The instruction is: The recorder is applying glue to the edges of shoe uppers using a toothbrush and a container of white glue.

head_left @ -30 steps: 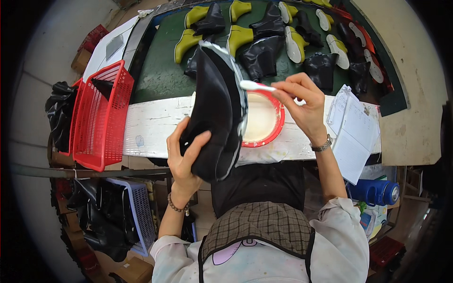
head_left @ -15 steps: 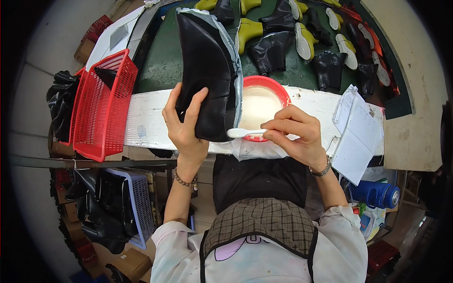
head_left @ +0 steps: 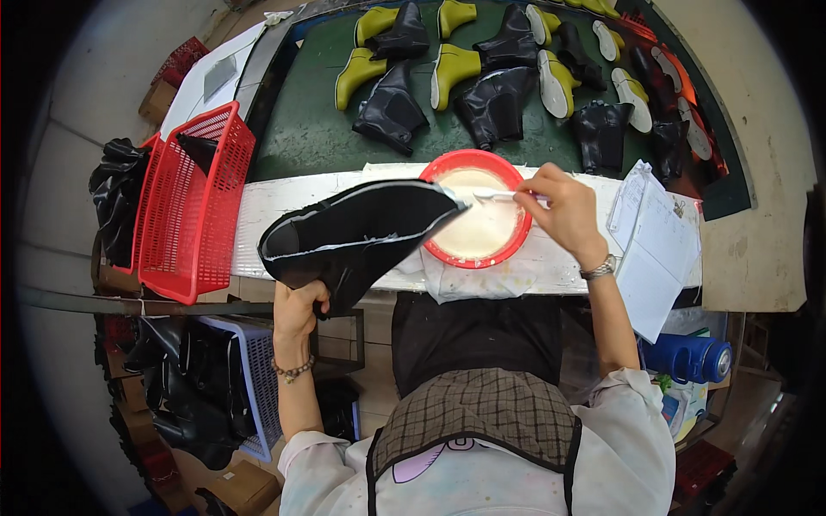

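My left hand (head_left: 297,308) grips a black boot upper (head_left: 353,215) from below. The upper is tipped on its side, so its opening and dark inside face up, with a pale line along the edge. Its narrow end reaches the rim of a red bowl (head_left: 520,234) that holds a creamy white liquid (head_left: 473,225). Over the bowl, my right hand (head_left: 564,211) pinches a slim white brush (head_left: 499,197), shaped much like a toothbrush. The brush's tip is at the liquid; whether it dips in I cannot tell.
On the green belt (head_left: 301,112) beyond lie several lime-green boots (head_left: 454,70) and black uppers (head_left: 490,103). A red basket (head_left: 194,215) stands left, a blue crate (head_left: 258,378) with black uppers below it. Papers (head_left: 658,258) and a blue flask (head_left: 684,357) are at right.
The boot upper has swung from upright to lying sideways, lower and further left, with my left hand now beneath it. My right hand has taken the brush from the upper's edge up over the bowl.
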{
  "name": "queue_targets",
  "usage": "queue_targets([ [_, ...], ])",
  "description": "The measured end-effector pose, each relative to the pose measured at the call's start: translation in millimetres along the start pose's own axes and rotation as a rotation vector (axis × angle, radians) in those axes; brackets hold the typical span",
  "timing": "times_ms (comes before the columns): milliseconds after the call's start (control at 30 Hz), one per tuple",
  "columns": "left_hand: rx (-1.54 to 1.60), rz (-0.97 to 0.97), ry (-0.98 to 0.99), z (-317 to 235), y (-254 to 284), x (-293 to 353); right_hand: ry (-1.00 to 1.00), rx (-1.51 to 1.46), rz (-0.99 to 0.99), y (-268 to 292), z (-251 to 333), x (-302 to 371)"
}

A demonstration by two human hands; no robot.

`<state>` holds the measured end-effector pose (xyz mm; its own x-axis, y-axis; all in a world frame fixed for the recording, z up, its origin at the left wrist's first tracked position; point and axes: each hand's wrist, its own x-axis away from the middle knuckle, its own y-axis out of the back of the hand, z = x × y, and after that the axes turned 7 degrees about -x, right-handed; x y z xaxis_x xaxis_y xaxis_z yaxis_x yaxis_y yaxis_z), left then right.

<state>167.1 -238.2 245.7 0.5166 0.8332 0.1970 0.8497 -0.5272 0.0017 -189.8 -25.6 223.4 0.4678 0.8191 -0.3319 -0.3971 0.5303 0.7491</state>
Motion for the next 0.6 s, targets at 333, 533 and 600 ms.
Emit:
queue_targets([
  [333,0.26,0.099,0.165,2,-8,3,0.241,-0.524,-0.039,23,43,-22],
  [533,0.27,0.08,0.126,8,-5,-1,0.201,-0.413,-0.051,32,32,-3],
  [600,0.266,0.079,0.149,21,1,-3,0.23,-0.416,-0.07,28,39,-12],
])
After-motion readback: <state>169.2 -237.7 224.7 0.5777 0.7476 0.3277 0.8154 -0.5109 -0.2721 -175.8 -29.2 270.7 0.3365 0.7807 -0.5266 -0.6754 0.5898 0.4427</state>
